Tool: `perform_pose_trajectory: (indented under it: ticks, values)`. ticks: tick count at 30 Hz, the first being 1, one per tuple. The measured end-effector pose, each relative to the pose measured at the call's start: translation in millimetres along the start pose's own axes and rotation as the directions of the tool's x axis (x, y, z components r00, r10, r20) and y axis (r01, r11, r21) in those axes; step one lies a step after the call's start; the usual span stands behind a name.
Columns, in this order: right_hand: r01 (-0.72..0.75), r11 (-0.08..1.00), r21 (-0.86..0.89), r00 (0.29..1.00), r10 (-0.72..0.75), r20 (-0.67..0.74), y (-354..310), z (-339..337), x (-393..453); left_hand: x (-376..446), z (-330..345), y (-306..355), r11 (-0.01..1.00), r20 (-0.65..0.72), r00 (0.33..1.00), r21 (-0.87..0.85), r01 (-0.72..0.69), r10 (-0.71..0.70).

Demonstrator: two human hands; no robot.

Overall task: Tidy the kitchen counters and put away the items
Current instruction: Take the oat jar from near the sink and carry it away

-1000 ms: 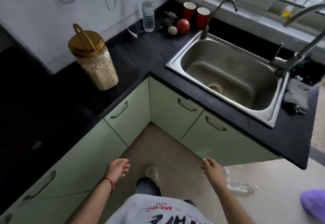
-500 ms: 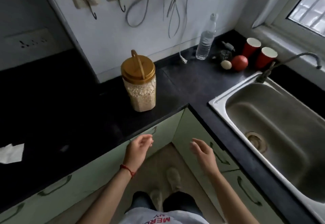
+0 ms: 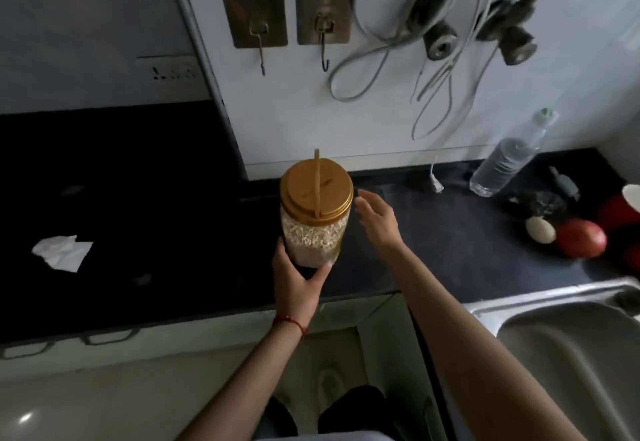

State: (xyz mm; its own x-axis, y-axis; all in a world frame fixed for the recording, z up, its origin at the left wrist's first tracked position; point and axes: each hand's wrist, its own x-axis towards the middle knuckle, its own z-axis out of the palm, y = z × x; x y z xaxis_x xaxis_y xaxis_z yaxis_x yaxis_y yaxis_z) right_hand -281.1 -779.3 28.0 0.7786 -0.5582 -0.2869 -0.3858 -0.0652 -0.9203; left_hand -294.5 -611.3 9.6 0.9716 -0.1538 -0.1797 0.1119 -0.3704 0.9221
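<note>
Step in hand: securing the oat jar [image 3: 315, 218] for removal from the bench [image 3: 450, 243].
Left hand [image 3: 298, 279]: fingers [image 3: 323, 272] wrapped around the lower front of the jar, thumb on the left side.
Right hand [image 3: 379, 224]: fingers [image 3: 363, 203] spread and empty, just right of the jar, not touching it.
Jar position: upright on the bench near the front edge, gold lid [image 3: 317, 192] on, handle raised.
Recommended method: bring the right hand onto the far side wall; lift with both palms; keep the jar vertical; do not rely on the thin handle alone.
Risk: a one-handed low grip may let the jar tip.
Count, right of the fingers: one water bottle [image 3: 505, 160], one egg [image 3: 540, 230], one red fruit [image 3: 581, 238].
Count, left of the fingers: one crumpled paper [image 3: 62, 251].
Count, above: two wall hooks [image 3: 258, 30].
</note>
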Motion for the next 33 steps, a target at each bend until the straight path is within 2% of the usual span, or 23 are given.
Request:
perform_pose_trajectory:
  ticks: [5, 14, 21, 25, 29, 33]
  values:
    - [-0.042, 0.994, 0.098, 0.988, 0.027, 0.153, -15, 18, 24, 1, 21, 6, 1.000, -0.104, 0.994, 0.009, -0.018, 0.019]
    - [0.040, 0.994, 0.101, 0.982, -0.058, 0.181, -1, 19, 29, 17, 32, 6, 0.991, -0.173, 0.979, -0.091, 0.096, -0.111]
    - [0.037, 0.999, 0.007, 0.981, -0.038, 0.189, 11, 15, 39, 21, 18, 4, 0.999, -0.142, 0.989, -0.024, 0.039, -0.042]
    - [0.016, 0.997, 0.080, 0.976, -0.033, 0.213, 4, 18, 36, 25, 10, 8, 0.999, -0.131, 0.991, -0.035, 0.030, -0.034]
    - [0.009, 0.997, 0.080, 0.971, -0.028, 0.238, -5, 22, 28, 22, -2, 6, 0.988, -0.140, 0.986, -0.139, 0.069, -0.089]
    - [0.047, 0.997, 0.063, 0.962, -0.062, 0.267, -12, 33, 7, 18, -31, 4, 0.927, -0.097, 0.981, -0.355, 0.124, -0.168]
